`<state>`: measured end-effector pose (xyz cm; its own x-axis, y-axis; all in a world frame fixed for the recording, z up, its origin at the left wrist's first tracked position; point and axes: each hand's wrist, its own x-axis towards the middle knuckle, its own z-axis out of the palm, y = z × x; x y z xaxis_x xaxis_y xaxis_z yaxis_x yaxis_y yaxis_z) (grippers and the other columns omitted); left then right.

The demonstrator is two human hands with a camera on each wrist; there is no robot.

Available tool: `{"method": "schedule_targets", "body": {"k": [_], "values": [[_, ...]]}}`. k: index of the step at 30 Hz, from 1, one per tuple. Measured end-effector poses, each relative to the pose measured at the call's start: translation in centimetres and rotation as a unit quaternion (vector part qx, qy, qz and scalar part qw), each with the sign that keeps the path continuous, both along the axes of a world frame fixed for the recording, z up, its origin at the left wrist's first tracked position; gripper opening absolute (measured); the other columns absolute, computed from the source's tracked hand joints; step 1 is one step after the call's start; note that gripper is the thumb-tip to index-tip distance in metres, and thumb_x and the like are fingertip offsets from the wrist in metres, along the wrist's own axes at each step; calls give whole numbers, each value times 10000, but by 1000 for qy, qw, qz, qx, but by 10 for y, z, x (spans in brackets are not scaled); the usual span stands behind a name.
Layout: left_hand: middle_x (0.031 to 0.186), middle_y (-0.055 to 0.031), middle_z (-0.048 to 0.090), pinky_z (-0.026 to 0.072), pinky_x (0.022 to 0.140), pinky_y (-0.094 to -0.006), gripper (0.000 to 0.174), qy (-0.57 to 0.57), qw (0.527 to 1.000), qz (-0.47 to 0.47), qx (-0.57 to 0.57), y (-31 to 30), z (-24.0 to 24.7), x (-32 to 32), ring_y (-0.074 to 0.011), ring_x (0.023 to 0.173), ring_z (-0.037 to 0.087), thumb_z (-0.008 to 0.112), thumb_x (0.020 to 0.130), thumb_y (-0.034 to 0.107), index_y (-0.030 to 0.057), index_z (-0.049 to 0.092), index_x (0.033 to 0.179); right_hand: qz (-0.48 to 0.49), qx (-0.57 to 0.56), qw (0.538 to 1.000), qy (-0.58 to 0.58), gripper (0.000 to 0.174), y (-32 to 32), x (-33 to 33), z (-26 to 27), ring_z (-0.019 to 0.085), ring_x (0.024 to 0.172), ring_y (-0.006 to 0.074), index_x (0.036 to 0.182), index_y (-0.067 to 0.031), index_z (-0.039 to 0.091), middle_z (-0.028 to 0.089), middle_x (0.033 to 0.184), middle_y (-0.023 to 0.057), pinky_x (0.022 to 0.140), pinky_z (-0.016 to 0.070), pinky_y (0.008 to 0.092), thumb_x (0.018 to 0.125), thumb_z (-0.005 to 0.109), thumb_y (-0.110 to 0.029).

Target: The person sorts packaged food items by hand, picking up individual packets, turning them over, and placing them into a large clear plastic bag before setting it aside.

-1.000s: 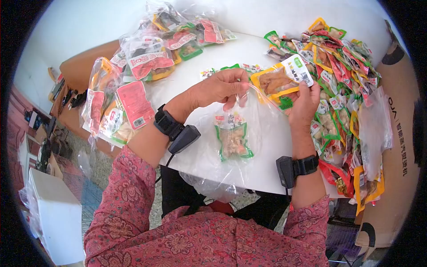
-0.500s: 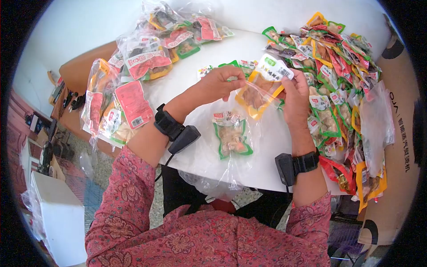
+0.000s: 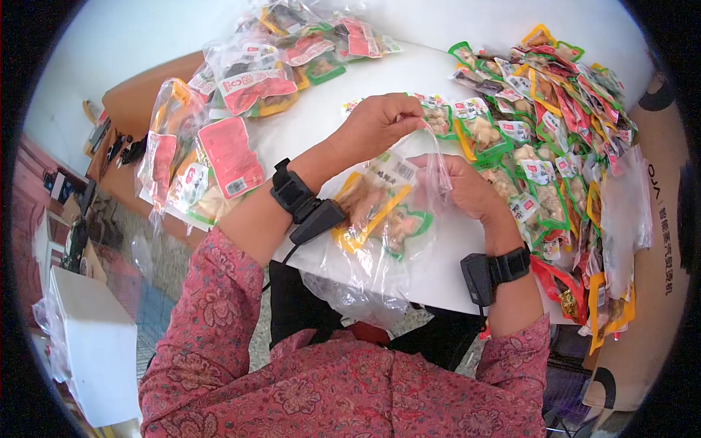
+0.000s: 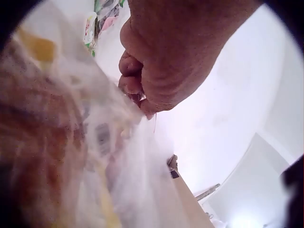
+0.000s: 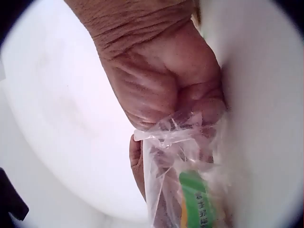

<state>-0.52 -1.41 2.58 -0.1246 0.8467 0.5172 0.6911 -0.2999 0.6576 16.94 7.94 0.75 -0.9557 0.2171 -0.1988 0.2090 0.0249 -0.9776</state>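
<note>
My left hand (image 3: pixel 383 130) pinches the rim of a clear plastic bag (image 3: pixel 438 157), raised above the white table (image 3: pixel 449 255). In the left wrist view, the fingertips of that hand (image 4: pixel 171 57) meet at the film's edge. Reaching into the bag's mouth, my right hand (image 3: pixel 461 186) holds a yellow-edged food pouch (image 3: pixel 376 212) by its white top end. Film covers its fingers in the right wrist view, where a green label (image 5: pixel 197 202) shows through. A green-edged food pouch (image 3: pixel 401 226) lies inside the bag, partly overlapped by the yellow-edged one.
A heap of food pouches (image 3: pixel 544 182) covers the table's right side, with empty clear bags (image 3: pixel 621 212) on it. Filled bags (image 3: pixel 255 80) stand at the back left, another (image 3: pixel 201 171) nearer. Several pouches (image 3: pixel 478 131) lie beyond my hands. A cardboard box (image 3: pixel 661 219) borders the right.
My right hand has brought the yellow-edged pouch left and down into the clear bag, over the green-edged one. My left hand has kept hold of the rim, shifting slightly right and up.
</note>
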Motion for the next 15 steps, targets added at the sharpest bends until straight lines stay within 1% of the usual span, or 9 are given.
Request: {"method": "schedule_targets", "body": {"k": [4,5,6,7,9,10,12,13,15], "values": [[688,11,495,373,526,-207,80,-22,999,-17,28,4,-7,-2,-56,603,424,568,835,98,23,560,861,-11,18,1000,21,269,-1,-1,-3,560,654,97,1057,-19,578,613,769,9,581,459,231,851,544,-188],[670,25,477,351,493,-199,75,-44,999,-18,12,4,-8,-2,-43,571,404,565,839,107,35,562,858,-19,117,991,57,247,0,-3,-7,561,650,106,1025,-16,589,614,747,19,585,458,243,841,547,-174],[652,40,460,328,460,-191,71,-67,998,-19,-3,5,-8,-1,-29,540,383,562,843,116,46,564,855,-27,216,972,93,225,2,-3,-11,562,647,114,994,-12,600,615,725,29,589,456,254,830,551,-159],[652,40,460,328,460,-191,71,-70,997,-21,0,5,-8,-1,-29,540,383,562,843,116,46,564,855,-28,219,971,89,225,3,-4,-14,562,647,114,994,-12,600,615,725,29,589,456,254,830,551,-159],[618,62,426,276,412,-179,76,-139,988,-45,-52,5,-8,-1,-7,487,333,561,847,143,66,565,851,-84,316,935,141,185,2,-6,-17,563,604,155,925,-15,609,607,691,77,581,452,270,781,571,-124],[618,62,426,276,412,-179,76,-141,988,-45,-51,5,-7,-1,-7,487,333,561,847,143,66,565,851,-83,317,934,139,185,3,-4,-16,563,604,155,925,-15,609,607,691,77,581,452,270,781,571,-124],[599,73,411,263,402,-177,87,-212,970,-62,-105,3,-5,-3,-6,471,316,562,848,164,78,565,860,-131,392,907,84,191,7,-2,-13,585,674,231,925,-35,601,606,784,125,624,459,311,748,570,-101],[599,73,411,263,402,-177,87,-214,969,-60,-104,4,-6,-5,-6,471,316,562,848,164,78,565,860,-128,392,907,84,191,10,-2,-15,585,674,231,925,-35,601,606,784,125,624,459,311,748,570,-101],[599,68,424,270,401,-173,87,-242,961,-54,-119,6,-8,-10,-8,467,323,564,844,157,73,564,868,-125,515,838,129,194,12,-4,-17,572,765,193,926,-49,612,592,816,87,683,440,276,753,602,-137]]}}
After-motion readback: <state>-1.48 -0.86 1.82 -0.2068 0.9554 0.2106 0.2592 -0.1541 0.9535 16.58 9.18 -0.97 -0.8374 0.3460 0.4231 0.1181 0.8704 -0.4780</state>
